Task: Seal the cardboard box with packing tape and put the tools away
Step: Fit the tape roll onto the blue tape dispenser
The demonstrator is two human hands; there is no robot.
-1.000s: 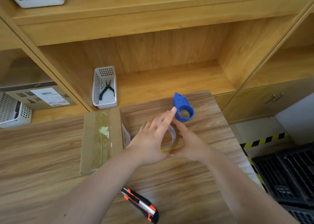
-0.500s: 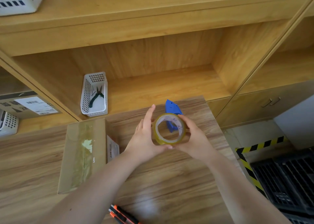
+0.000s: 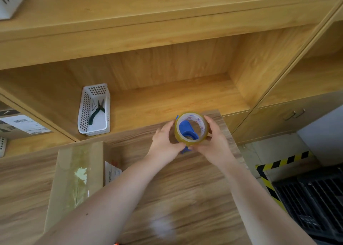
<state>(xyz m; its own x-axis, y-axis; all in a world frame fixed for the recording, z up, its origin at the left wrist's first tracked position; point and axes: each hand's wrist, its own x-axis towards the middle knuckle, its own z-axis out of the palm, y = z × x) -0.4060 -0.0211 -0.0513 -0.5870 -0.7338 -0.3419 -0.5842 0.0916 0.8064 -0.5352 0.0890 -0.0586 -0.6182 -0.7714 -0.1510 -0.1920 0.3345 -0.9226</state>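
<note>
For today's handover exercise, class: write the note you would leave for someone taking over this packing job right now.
Left hand and right hand together hold the tape roll above the table; the blue dispenser shows through its core.
Cardboard box lies at left, tape already along its top.
White basket on the shelf holds pliers.
An orange tool barely shows at the bottom edge.
Left: put tape, dispenser and orange tool away.

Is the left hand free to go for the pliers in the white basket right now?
Probably not yet. The left hand shares the tape roll with the right hand. The pliers lie uncovered in the open basket, so the path looks clear once it lets go.
</note>
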